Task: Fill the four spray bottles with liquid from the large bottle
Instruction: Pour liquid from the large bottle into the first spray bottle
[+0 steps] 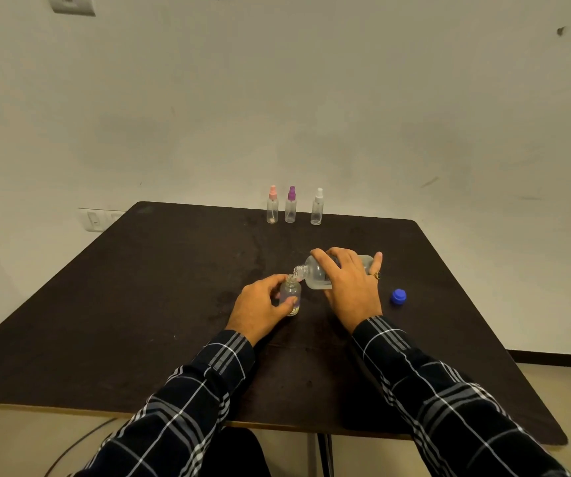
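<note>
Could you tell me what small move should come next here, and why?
Probably keep the large bottle tipped: the right hand has its neck at the open mouth of the small bottle steadied by the left hand, and its fill level is unclear.

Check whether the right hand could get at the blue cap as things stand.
Probably not yet: the right hand holds the tilted large bottle. The blue cap lies close beside it, unobstructed.

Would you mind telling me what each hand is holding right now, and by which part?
The left hand grips the small open spray bottle around its body; the right hand grasps the tilted large bottle around its body.
</note>
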Tool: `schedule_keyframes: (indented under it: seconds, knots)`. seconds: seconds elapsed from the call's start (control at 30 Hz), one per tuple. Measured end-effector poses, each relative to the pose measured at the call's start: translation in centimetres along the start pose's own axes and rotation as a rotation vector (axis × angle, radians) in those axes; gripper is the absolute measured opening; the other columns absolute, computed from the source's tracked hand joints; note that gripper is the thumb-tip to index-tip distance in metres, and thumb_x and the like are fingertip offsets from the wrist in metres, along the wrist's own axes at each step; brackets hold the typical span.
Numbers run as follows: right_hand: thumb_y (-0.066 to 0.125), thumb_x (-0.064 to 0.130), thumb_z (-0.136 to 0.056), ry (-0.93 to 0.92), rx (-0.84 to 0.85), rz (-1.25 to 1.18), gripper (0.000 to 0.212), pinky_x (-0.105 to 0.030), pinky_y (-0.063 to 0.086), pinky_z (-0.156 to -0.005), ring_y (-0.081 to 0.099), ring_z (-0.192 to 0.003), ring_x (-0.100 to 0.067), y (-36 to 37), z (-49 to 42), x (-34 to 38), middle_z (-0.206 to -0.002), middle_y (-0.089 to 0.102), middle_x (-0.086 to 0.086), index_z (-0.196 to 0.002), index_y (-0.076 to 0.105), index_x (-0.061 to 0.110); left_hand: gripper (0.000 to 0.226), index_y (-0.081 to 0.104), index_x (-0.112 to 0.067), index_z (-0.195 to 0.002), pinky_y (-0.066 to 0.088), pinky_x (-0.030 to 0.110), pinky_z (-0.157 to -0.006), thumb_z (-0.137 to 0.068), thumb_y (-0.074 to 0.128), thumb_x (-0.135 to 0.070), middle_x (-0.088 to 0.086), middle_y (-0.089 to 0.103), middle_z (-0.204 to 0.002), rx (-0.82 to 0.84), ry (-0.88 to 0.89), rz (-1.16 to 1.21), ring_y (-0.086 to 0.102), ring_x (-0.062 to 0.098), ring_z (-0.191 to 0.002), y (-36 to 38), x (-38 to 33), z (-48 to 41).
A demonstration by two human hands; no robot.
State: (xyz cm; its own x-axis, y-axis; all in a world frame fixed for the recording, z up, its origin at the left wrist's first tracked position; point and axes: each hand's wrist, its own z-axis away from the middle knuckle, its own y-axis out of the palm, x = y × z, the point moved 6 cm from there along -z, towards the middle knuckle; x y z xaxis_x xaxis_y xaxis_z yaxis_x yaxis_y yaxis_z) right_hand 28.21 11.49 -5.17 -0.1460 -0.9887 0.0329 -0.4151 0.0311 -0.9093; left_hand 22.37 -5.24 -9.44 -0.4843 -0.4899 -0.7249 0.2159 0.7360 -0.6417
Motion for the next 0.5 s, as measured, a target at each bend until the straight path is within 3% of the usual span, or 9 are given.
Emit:
schedule_keyframes:
  seconds: [0.17, 0.23, 0.33, 0.5]
  knots:
    - [0.078, 0.032, -0.081, 0.132, 0.008, -0.345, 0.073, -0.071, 0.011, -0.114, 0.043, -0.132, -0.014, 0.4, 0.2, -0.6, -0.137, 0.05, 0.009, -0.14, 0.036, 0.042, 0.049, 0.062, -0.029, -0.132, 0.057, 0.032, -0.091, -0.085, 0.076, -0.032, -0.011, 0.071, -0.112, -0.017, 0.009, 0.002, 0.066, 0.003, -0.098, 0.0, 0.0, 0.0]
    - [0.083, 0.03, -0.075, 0.193, 0.0, -0.54, 0.076, -0.064, 0.024, -0.115, 0.049, -0.127, -0.014, 0.8, 0.2, -0.8, -0.133, 0.053, 0.009, -0.135, 0.038, 0.042, 0.05, 0.062, -0.03, -0.132, 0.057, 0.033, -0.091, -0.085, 0.076, -0.033, -0.011, 0.071, -0.113, -0.02, 0.01, 0.004, 0.066, 0.004, -0.098, 0.0, 0.1, 0.0]
    - [0.086, 0.026, -0.071, 0.233, -0.047, -0.747, 0.078, -0.043, 0.047, -0.105, 0.053, -0.119, -0.012, 1.0, 0.4, -1.4, -0.13, 0.055, 0.007, -0.133, 0.041, 0.038, 0.049, 0.062, -0.03, -0.132, 0.057, 0.034, -0.092, -0.085, 0.076, -0.032, -0.011, 0.071, -0.113, -0.013, 0.009, 0.002, 0.066, 0.004, -0.099, 0.0, 0.1, 0.0]
    - [0.087, 0.019, -0.073, 0.343, -0.12, -0.948, 0.076, -0.021, 0.041, -0.096, 0.051, -0.116, -0.009, 0.8, 0.9, -2.6, -0.128, 0.053, 0.009, -0.135, 0.042, 0.031, 0.052, 0.059, -0.029, -0.136, 0.055, 0.033, -0.095, -0.087, 0.075, -0.031, -0.01, 0.069, -0.118, -0.003, 0.001, 0.0, 0.064, 0.005, -0.102, 0.1, 0.1, 0.0]
